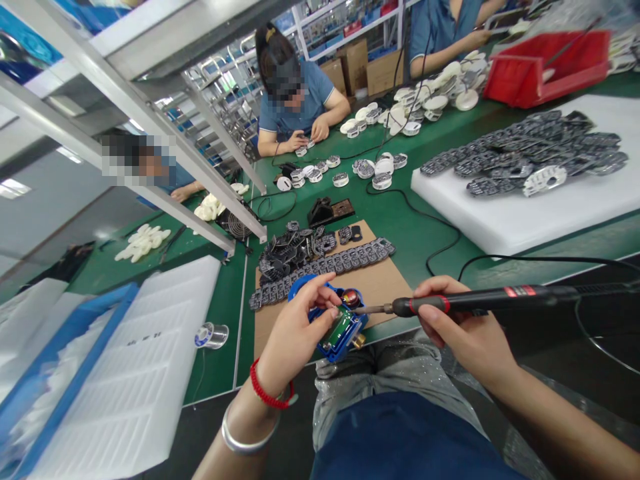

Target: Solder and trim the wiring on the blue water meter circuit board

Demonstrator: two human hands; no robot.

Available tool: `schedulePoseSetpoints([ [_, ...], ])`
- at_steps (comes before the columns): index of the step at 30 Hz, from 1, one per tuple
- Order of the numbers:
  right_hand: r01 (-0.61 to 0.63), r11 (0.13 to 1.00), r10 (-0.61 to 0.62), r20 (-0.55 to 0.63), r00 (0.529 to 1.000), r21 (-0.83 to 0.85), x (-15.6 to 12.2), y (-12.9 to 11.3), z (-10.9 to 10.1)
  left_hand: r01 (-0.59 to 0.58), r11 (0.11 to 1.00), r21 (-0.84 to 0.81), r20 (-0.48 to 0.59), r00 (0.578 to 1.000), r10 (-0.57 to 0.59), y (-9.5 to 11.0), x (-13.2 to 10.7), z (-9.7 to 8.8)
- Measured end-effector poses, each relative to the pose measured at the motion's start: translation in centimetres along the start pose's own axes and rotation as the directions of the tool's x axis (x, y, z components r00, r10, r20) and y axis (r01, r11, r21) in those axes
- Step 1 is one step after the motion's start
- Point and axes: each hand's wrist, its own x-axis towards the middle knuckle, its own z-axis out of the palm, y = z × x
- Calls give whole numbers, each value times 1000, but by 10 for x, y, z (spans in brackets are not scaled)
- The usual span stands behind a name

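Observation:
My left hand [305, 319] holds a blue plastic housing [336, 352] near the table's front edge, fingers and thumb closed over its upper side. Inside the housing sits a green circuit board [343, 328], and beside that a dark red round part [351, 298]. A brass fitting [359, 341] sticks out of its lower right side. My right hand [457, 327] is wrapped round a black and red electric screwdriver [480, 300], held almost level. Its thin metal bit points left and reaches the housing close to my left thumb; exact contact cannot be made out.
Dark small parts [295, 250] lie piled and in a row on cardboard [395, 283]. A wire spool [212, 335] stands left. White foam [470, 227] bears more dark parts. Black cables cross the green table. A red bin [547, 70] and a co-worker [300, 100] are beyond.

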Motion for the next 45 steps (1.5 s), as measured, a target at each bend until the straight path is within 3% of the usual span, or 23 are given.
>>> schedulePoseSetpoints([
  [5, 52, 998, -51, 59, 997, -18, 3, 7, -4, -5, 1000, -13, -21, 1000, 4, -2, 0, 1],
  [18, 85, 996, -83, 72, 994, -26, 3, 7, -2, -59, 996, 71, 10, 998, 58, -5, -2, 1],
  [45, 75, 997, -72, 75, 995, -31, 3, 7, 0, -38, 996, 77, -18, 999, 39, -3, -1, 5],
])
